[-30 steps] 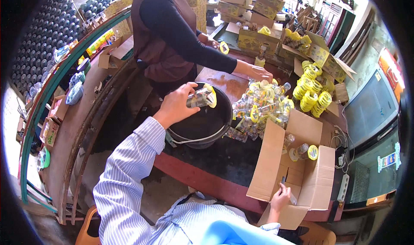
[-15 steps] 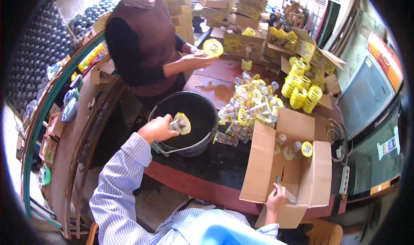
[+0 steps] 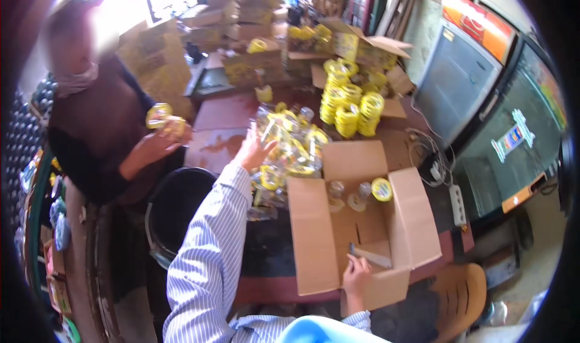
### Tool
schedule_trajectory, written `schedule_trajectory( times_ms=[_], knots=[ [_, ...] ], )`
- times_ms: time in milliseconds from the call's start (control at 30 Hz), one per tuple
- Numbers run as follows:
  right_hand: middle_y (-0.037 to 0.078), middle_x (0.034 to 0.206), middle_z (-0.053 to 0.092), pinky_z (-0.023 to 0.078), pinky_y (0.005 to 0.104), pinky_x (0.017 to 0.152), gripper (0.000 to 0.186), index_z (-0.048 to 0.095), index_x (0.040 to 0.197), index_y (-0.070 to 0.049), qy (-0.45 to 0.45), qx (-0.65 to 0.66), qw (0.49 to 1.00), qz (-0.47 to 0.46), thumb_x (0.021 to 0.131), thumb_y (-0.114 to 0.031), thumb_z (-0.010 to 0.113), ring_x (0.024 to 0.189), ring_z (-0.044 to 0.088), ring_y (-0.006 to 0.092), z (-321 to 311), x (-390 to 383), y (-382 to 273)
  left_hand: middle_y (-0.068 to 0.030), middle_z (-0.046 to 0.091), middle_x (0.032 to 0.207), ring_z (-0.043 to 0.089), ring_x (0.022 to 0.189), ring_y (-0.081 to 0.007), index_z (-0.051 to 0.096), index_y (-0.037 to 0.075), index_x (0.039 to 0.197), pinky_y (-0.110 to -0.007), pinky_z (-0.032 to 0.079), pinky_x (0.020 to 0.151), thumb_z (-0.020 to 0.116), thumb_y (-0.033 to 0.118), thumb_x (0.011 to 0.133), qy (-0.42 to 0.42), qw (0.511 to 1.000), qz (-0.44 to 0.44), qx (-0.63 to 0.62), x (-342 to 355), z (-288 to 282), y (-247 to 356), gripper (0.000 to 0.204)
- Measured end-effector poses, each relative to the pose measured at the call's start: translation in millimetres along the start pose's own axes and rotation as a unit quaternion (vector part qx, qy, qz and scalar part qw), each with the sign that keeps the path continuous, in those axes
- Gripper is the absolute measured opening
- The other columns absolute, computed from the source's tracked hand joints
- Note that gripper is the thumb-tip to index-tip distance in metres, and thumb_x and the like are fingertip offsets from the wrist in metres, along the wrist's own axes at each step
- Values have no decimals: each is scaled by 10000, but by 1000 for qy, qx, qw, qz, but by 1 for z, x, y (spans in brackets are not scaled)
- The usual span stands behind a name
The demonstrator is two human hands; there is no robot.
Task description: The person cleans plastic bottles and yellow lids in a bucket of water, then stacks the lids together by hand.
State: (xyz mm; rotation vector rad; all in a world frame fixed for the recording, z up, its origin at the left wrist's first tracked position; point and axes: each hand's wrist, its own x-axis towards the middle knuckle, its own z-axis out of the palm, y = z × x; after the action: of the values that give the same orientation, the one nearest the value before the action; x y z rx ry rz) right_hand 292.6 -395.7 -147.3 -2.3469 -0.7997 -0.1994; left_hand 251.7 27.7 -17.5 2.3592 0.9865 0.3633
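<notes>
My left hand (image 3: 254, 148) reaches over a pile of clear containers with yellow labels (image 3: 291, 140), fingers spread and nothing visible held. My right hand (image 3: 356, 273) is closed at the near side of an open cardboard box (image 3: 313, 237). A thin dark-tipped strip (image 3: 352, 247) sticks up from its fingers; its exact kind is unclear. Inside the box, two clear containers (image 3: 364, 191) and one with a round yellow top (image 3: 382, 189) stand along the far side. A black bucket (image 3: 179, 213) stands left of my left forearm.
Across the table on the left, a co-worker's hands (image 3: 158, 145) hold yellow-topped containers. Stacked yellow round items (image 3: 352, 104) stand beyond the box, with more cartons (image 3: 254, 65) behind. A power strip (image 3: 458, 205) and cables lie right of the box, near a glass-fronted fridge (image 3: 462, 83).
My left hand has left the bucket, no longer holds the yellow-rimmed container, and has moved right to the pile. The view has turned rightward. My right hand stays at the box.
</notes>
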Motion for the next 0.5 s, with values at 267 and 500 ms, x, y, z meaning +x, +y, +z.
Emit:
schedule_trajectory(
  times_ms=[267, 500],
  knots=[
    [57, 708, 493, 407, 375, 716, 218, 653, 944, -121, -7, -24, 1000, -13, 742, -55, 606, 720, 512, 234, -5, 7, 3, -199, 497, 1129, 466, 1074, -357, 437, 25, 1179, -437, 381, 912, 662, 165, 741, 112, 949, 294, -25, -8, 98, 103, 512],
    [60, 700, 486, 403, 377, 692, 231, 654, 949, -128, -10, 8, 1000, -15, 732, -59, 613, 706, 512, 234, -13, 7, -4, -230, 549, 1034, 505, 1019, -363, 418, -69, 1113, -455, 402, 861, 683, 435, 698, -96, 991, 36, 83, -51, 208, 121, 704]
  ],
)
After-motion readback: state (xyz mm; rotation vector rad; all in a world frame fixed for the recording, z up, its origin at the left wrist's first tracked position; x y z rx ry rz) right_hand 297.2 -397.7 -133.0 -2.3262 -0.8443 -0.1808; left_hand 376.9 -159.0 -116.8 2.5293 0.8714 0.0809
